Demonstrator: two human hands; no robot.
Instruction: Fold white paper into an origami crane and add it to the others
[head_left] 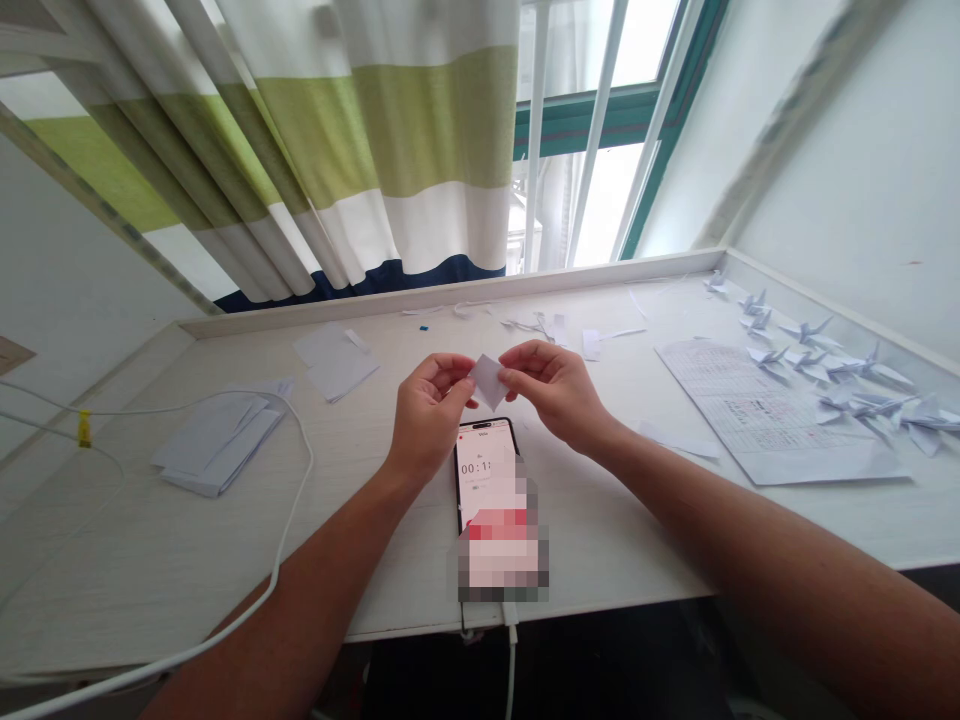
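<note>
My left hand (427, 410) and my right hand (551, 390) together pinch a small folded piece of white paper (487, 382), held in the air just above the table. Each hand grips one side of it with thumb and fingers closed. Directly under the paper a phone (487, 480) lies flat, its screen lit and showing a running timer; part of the screen is blurred out.
The white table (600, 540) carries a stack of paper squares (217, 440) at left, more sheets (334, 365), a printed sheet (765, 415) at right, several folded paper cranes (832, 365) along the right wall, and scraps (555, 328) at the back. A white cable (292, 530) loops across the left. Curtain and window stand behind.
</note>
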